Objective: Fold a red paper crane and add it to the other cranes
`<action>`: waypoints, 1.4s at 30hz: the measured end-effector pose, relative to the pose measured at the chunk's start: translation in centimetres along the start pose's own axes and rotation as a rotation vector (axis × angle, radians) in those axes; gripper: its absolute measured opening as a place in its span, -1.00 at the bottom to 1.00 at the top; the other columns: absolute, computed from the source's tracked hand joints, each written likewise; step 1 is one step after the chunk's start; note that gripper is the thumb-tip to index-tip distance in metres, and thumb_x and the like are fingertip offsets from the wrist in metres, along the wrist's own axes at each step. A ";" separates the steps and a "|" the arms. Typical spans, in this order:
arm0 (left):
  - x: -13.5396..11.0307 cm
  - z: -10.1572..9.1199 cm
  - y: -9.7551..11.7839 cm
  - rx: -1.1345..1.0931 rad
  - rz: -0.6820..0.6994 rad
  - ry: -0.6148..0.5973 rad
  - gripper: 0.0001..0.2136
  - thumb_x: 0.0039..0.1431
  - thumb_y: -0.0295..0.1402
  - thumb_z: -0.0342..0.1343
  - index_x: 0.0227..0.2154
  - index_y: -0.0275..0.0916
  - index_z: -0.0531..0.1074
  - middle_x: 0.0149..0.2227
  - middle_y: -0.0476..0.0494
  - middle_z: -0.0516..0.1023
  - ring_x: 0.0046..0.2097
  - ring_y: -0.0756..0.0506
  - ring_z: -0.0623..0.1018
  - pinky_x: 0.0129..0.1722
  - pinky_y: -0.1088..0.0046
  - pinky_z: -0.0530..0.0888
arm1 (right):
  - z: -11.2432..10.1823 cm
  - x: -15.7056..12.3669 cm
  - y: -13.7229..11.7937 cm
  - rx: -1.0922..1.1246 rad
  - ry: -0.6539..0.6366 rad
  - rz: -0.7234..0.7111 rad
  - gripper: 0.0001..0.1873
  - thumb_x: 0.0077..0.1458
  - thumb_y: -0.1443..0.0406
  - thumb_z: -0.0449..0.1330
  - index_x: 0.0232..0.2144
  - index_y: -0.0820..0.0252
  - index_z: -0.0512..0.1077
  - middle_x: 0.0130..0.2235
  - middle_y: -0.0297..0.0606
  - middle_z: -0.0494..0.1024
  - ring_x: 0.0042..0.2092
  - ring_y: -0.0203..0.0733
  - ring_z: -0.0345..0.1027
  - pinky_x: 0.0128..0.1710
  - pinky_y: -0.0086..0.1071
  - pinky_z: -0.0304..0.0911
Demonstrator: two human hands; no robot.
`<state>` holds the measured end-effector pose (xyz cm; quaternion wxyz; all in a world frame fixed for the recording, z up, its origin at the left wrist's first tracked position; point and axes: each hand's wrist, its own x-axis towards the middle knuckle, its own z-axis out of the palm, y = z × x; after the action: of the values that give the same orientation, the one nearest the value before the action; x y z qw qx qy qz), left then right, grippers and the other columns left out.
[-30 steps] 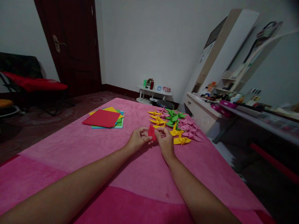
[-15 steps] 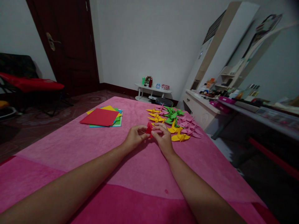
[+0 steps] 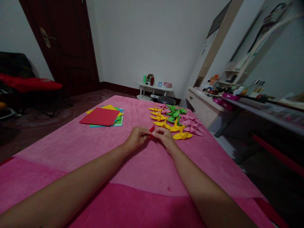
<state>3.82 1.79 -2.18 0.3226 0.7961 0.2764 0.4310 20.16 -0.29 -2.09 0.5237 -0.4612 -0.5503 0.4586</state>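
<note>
My left hand (image 3: 136,138) and my right hand (image 3: 164,138) meet over the pink cloth (image 3: 99,152), both pinching a small folded red paper piece (image 3: 151,129) between their fingertips. Most of the red piece is hidden by my fingers. Just beyond my hands lie several folded paper cranes (image 3: 174,122) in yellow, green and pink. A stack of flat coloured paper sheets (image 3: 101,116), red on top, lies to the far left on the cloth.
A dark door (image 3: 64,44) stands at the back left, with a chair holding a red cushion (image 3: 28,85) beside it. A small white table (image 3: 155,90) sits by the far wall. A cluttered desk (image 3: 237,101) runs along the right.
The red paper piece has gone from standing up between my hands to being lower and mostly hidden in my fingers. The view has tilted slightly downward.
</note>
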 end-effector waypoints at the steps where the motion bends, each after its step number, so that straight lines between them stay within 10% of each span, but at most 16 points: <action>1: 0.0 0.0 -0.1 0.018 -0.018 0.003 -0.82 -0.04 -0.51 0.10 -0.42 -0.26 0.59 -0.47 -0.12 0.55 -0.42 -0.01 0.47 -0.40 0.55 0.36 | 0.0 0.0 0.1 -0.016 -0.010 -0.011 -0.82 -0.26 0.27 0.31 -0.59 0.25 0.41 -0.61 -0.41 0.41 -0.59 -0.40 0.17 -0.57 -0.49 0.06; 19: 0.0 0.2 -0.9 -0.529 -0.504 0.125 -0.71 -0.29 -0.39 0.33 -0.40 -0.38 0.53 -0.52 -0.10 0.56 -0.53 0.04 0.46 -0.45 0.52 0.38 | 0.5 -0.2 0.7 -0.112 0.119 -0.083 -0.69 -0.37 0.35 0.32 -0.48 0.20 0.31 -0.49 -0.41 0.40 -0.49 -0.35 0.25 -0.46 -0.45 0.19; 42: 0.0 0.1 -0.7 -0.749 -0.502 0.103 -0.57 -0.29 -0.42 0.35 -0.24 -0.37 0.48 -0.35 -0.15 0.58 -0.40 -0.02 0.54 -0.33 0.45 0.45 | 0.0 0.1 1.0 -0.132 0.102 -0.106 -0.75 -0.17 0.19 0.27 -0.65 0.26 0.36 -0.65 -0.36 0.39 -0.62 -0.38 0.18 -0.60 -0.48 0.08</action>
<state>3.79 2.20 -2.80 0.6687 0.5103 0.3014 0.4489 20.15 -0.01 -3.02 0.5431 -0.4878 -0.5754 0.3688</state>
